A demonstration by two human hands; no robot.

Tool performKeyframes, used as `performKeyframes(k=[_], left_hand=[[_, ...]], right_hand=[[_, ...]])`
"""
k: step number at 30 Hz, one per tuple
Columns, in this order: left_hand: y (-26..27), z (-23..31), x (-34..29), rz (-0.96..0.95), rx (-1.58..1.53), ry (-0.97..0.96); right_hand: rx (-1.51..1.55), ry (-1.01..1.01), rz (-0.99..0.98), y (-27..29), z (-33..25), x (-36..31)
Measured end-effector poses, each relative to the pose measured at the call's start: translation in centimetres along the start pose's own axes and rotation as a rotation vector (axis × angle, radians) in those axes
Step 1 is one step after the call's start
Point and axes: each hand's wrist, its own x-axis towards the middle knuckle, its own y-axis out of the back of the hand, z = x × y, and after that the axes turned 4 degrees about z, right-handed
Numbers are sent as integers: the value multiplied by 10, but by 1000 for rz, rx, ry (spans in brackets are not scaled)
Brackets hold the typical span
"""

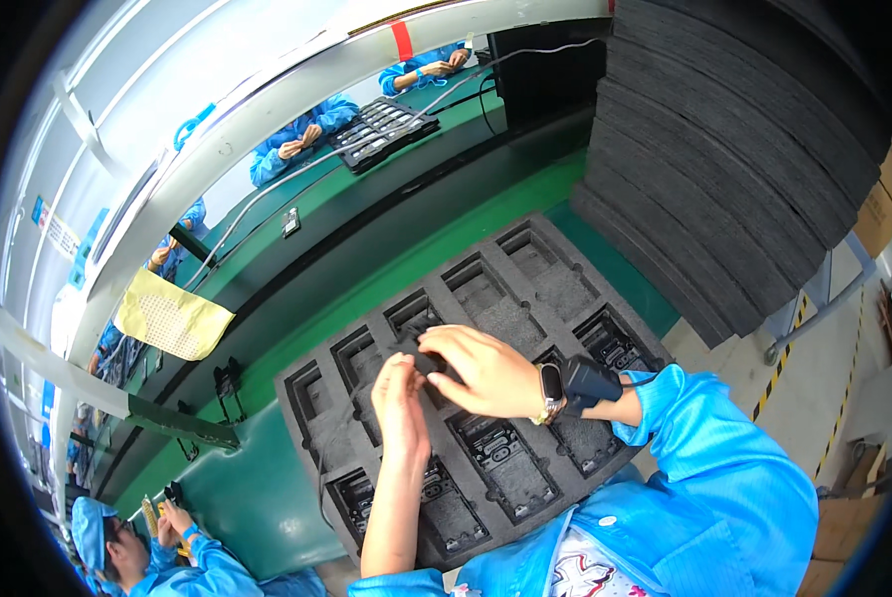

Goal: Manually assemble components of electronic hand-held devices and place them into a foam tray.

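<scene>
1. Nearest, at the bottom edge, the wearer's blue jacket (704, 497) fills the lower right, with a white printed shirt (587, 569) showing at its opening.
2. The left hand (402, 396) rises upright from below, its fingers close together, their tips against a small black part (426, 356).
3. The right hand (481, 370) reaches in from the right, thumb and fingers curved narrowly around the same part. The two hands hold it between them, above the middle of a tray; fingers hide much of its shape.
4. On the right wrist is a dark-faced watch (551, 382); just behind it, a black box (590, 382) sits on the forearm.
5. Beneath the hands lies the grey foam tray (563, 323), set at a slant, with two rows of rectangular compartments. Several in the nearer row contain black molded pieces (505, 463).
6. The tray rests on a green tabletop (257, 497).
7. At lower left, a co-worker in a blue cap (93, 529) holds something yellowish.
8. To the upper right stands a tall stack of dark foam sheets (724, 169).
9. Farthest, beyond a pale frame, co-workers' blue-sleeved arms rest at another bench beside a black tray (376, 157) of small parts.
</scene>
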Motion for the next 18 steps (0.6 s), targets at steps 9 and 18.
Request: performKeyframes(k=[9, 18], left_hand=[[-24, 34, -32, -121, -83, -198], [-28, 32, -23, -173, 254, -570]], right_hand=[[-25, 69, 155, 9, -39, 19], [359, 30, 177, 12, -54, 16]])
